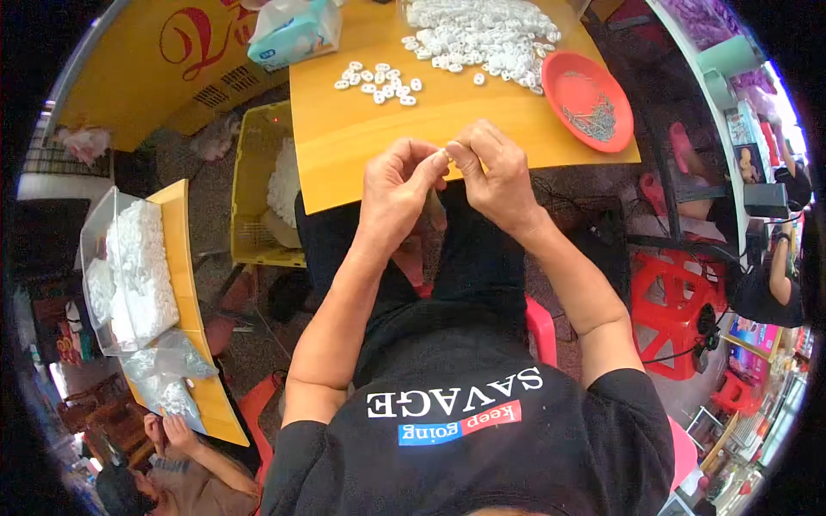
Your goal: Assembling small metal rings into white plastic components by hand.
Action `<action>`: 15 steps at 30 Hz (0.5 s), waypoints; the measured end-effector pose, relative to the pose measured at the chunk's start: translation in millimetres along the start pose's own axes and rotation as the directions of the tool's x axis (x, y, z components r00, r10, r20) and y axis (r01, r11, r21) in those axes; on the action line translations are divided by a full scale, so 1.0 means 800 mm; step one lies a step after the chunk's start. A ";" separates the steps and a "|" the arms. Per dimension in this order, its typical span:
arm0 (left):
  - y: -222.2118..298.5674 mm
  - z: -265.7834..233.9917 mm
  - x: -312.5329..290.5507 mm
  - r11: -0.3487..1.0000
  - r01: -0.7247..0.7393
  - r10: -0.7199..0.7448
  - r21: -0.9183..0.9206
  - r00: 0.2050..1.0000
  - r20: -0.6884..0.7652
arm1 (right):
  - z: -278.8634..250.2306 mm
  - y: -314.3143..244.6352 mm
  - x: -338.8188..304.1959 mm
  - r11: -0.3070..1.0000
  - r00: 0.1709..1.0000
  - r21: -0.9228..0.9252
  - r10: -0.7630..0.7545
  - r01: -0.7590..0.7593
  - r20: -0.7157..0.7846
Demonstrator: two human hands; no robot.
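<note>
My left hand (403,181) and my right hand (492,168) meet just over the near edge of the wooden table (516,142). Between their pinched fingertips shows a small white plastic piece (448,153), mostly hidden by the fingers. Beyond my hands lies a small group of white oval two-holed plastic pieces (379,82), spread loosely. Farther back, a large heap of similar white pieces (490,39) spills across the tabletop. To the right of my right hand, a red plate (559,86) holds many thin grey metal pins (595,119).
A blue tissue pack (297,39) sits at the table's far left corner. Below it stands a yellow crate (249,189). On a side table at left is a clear bin (103,258) of white pieces, where another person's hands (176,432) work. Red stools (675,301) stand at right.
</note>
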State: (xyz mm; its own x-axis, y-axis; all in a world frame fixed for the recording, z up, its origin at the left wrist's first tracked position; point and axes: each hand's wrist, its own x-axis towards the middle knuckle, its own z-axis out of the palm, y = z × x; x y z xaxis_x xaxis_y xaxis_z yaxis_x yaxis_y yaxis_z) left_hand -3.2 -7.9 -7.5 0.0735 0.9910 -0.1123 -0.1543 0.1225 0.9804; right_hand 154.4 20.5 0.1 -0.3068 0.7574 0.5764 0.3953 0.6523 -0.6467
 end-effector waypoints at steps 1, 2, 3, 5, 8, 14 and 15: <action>-0.004 0.003 0.001 1.000 0.000 0.000 -0.002 1.000 0.000 | 0.006 0.001 -0.002 0.999 0.999 -0.032 -0.012 0.010 -0.048; -0.008 0.005 0.003 0.999 -0.038 0.038 -0.002 0.999 -0.033 | 0.012 0.003 -0.004 0.998 0.995 -0.065 -0.026 0.019 -0.095; -0.012 0.007 0.006 0.997 -0.076 0.076 -0.001 0.995 -0.067 | 0.017 0.005 -0.005 0.997 0.995 -0.068 -0.026 0.019 -0.093; -0.021 0.003 0.012 0.996 -0.088 0.087 -0.009 0.993 -0.080 | 0.027 0.012 -0.004 0.990 0.993 -0.140 -0.036 0.020 -0.109; -0.036 -0.013 0.023 0.997 -0.066 0.063 -0.037 0.995 -0.071 | 0.022 0.022 0.008 0.996 0.999 -0.076 0.040 -0.040 0.000; -0.057 -0.024 0.033 0.979 -0.195 0.177 -0.054 0.953 -0.244 | -0.015 0.118 0.042 0.936 0.979 -0.296 0.160 -0.192 -0.129; -0.058 -0.023 0.033 0.978 -0.206 0.193 -0.035 0.955 -0.227 | -0.021 0.136 0.045 0.891 0.975 -0.398 0.174 -0.217 -0.141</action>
State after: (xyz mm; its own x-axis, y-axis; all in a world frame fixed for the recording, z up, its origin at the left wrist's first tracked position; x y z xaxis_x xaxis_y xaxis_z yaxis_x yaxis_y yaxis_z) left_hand -12.0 13.8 -59.0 -0.1835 0.9820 0.0449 -0.2009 -0.0822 0.9762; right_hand 200.4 118.3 -41.0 -0.1080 0.8473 0.5200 0.7637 0.4056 -0.5023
